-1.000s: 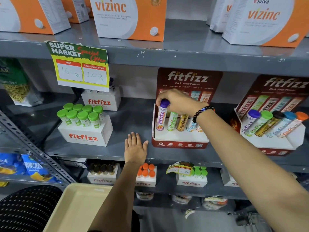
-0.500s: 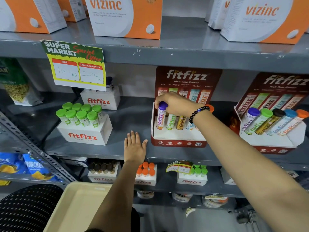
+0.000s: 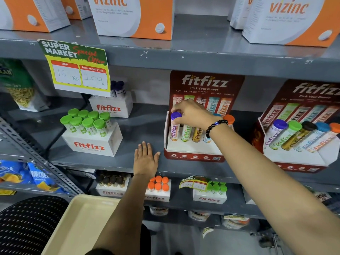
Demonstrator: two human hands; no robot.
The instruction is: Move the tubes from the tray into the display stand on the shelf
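A red fitfizz display stand (image 3: 193, 156) stands on the grey middle shelf (image 3: 147, 129) and holds several upright tubes. My right hand (image 3: 193, 115) grips the cap of the purple-capped tube (image 3: 174, 129) in the stand's leftmost slot. Beside it stand a green-labelled tube (image 3: 185, 133) and a gold tube (image 3: 197, 135); my wrist partly hides the blue and orange ones. My left hand (image 3: 146, 159) lies flat and open on the shelf edge, left of the stand. The beige tray (image 3: 81, 223) sits low at the front; no tubes show in its visible part.
A second full fitfizz stand (image 3: 301, 144) is at the right. A white box of green-capped tubes (image 3: 92, 135) stands at the left under a price sign (image 3: 77, 69). Vizinc boxes line the top shelf. More small fitfizz boxes fill the lower shelf. A black perforated chair (image 3: 27, 223) is bottom left.
My right hand has stayed on the purple cap, and the tube sits slightly lower in its slot. The left hand has not moved.
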